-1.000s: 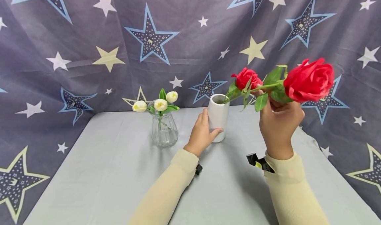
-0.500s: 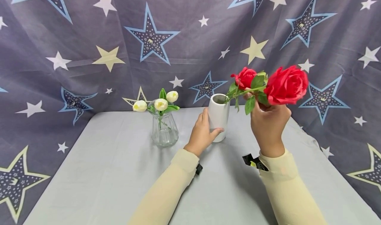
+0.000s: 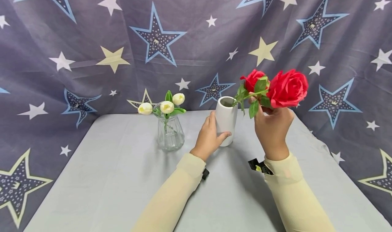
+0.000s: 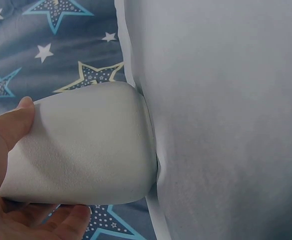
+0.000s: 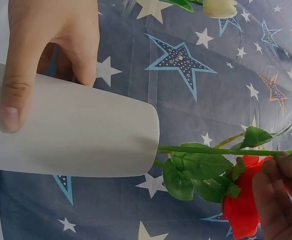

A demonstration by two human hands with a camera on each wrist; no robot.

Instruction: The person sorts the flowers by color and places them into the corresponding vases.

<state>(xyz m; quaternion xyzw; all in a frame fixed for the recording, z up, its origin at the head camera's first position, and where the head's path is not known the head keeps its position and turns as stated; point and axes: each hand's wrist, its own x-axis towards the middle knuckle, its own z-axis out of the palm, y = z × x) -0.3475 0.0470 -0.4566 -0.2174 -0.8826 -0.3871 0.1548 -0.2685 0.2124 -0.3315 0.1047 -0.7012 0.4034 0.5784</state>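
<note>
My left hand (image 3: 208, 138) grips the side of an upright white vase (image 3: 225, 124), thumb on the near face and fingers on the left. In the left wrist view the lower vase (image 4: 86, 145) lies between thumb and fingers. My right hand (image 3: 272, 131) pinches the green stem of a large red rose (image 3: 289, 89), right of the vase mouth. In the right wrist view a stem (image 5: 200, 149) runs from my fingers into the mouth. A smaller red rose (image 3: 252, 79) stands behind, with a second stem at the mouth; its lower end is hidden.
A clear glass vase (image 3: 170, 136) with several white tulips (image 3: 166, 107) stands left of my left hand. Both stand on a table with a light grey cloth (image 3: 107, 177). A star-patterned curtain (image 3: 196, 37) hangs behind the table.
My right hand has moved left toward the white vase, bringing the large rose with it, and the rose head has come closer to the smaller one. My left hand stays on the vase.
</note>
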